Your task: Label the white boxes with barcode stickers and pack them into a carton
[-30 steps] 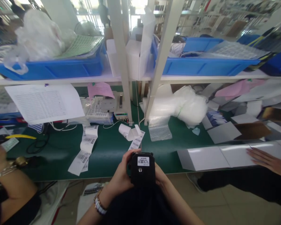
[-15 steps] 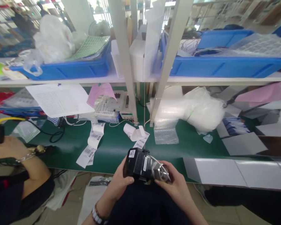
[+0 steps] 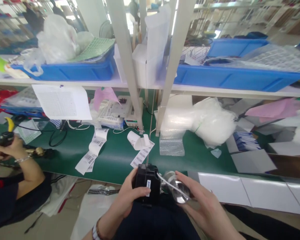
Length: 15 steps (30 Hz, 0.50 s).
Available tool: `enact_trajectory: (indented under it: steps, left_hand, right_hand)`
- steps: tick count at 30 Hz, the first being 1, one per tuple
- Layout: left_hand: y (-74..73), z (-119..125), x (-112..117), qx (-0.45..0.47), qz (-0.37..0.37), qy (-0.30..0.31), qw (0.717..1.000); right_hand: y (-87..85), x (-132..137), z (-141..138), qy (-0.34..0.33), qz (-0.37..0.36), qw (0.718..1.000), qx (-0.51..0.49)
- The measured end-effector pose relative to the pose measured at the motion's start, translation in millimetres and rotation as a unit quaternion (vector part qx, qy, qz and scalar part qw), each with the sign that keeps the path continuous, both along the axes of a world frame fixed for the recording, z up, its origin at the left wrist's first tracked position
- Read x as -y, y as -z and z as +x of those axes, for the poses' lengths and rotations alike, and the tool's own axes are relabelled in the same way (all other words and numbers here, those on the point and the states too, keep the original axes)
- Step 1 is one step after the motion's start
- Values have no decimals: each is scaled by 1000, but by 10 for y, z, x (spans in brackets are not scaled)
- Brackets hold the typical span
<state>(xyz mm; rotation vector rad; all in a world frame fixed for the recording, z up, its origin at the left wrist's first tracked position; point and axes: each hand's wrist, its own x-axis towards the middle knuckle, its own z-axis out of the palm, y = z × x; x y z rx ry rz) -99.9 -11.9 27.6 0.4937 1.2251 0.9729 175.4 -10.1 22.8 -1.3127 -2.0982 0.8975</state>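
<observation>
A black boxy device point(image 3: 147, 181) with small white labels is held in front of my body, just off the table's near edge. From its right side projects a shiny, round, hollow metal fitting point(image 3: 180, 195), and a white cable point(image 3: 168, 183) runs across it. My left hand point(image 3: 130, 193) wraps the black body from the left, its thumb over the front. The fingers of my right hand point(image 3: 202, 196) curl around the metal end on the right. Strips of printed labels point(image 3: 142, 155) lie on the green table beyond the device.
Left of me, another person's hand point(image 3: 16, 146) holds a black device. A metal post point(image 3: 127, 63) rises to a shelf with blue bins point(image 3: 75, 71). Bubble wrap point(image 3: 172, 141), a bagged white bundle point(image 3: 213, 121) and white boxes point(image 3: 223, 188) are to the right.
The device has turned so a different labelled face and the open metal end show. My right hand has shifted around the fitting. The view has moved slightly.
</observation>
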Motion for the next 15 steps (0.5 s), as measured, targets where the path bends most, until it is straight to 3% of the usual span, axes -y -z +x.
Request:
enact_trajectory:
  steps: [2, 4, 8, 10, 11, 13, 15]
  left_hand:
    - [-21, 30, 39, 8, -11, -27, 1000]
    - [-58, 44, 77, 12, -26, -36, 999]
    - [-77, 92, 135, 34, -65, -51, 996]
    - [-46, 119, 120, 39, -76, -72, 994]
    - [-28, 126, 95, 32, -69, -82, 994]
    - [2, 121, 17, -12, -30, -94, 995]
    - [15, 98, -67, -72, 11, -86, 994]
  right_hand:
    - [-154, -193, 244, -41, -70, 997, -9]
    - [-157, -393, 375, -29, -120, 992, -35]
    - [271, -465, 102, 35, -161, 980, -107]
    - [405, -285, -150, -40, -199, 971, -125]
    - [384, -182, -246, -78, -201, 968, -128]
    - [174, -66, -332, -159, -225, 958, -79]
    - [-117, -180, -296, -157, -224, 961, -29]
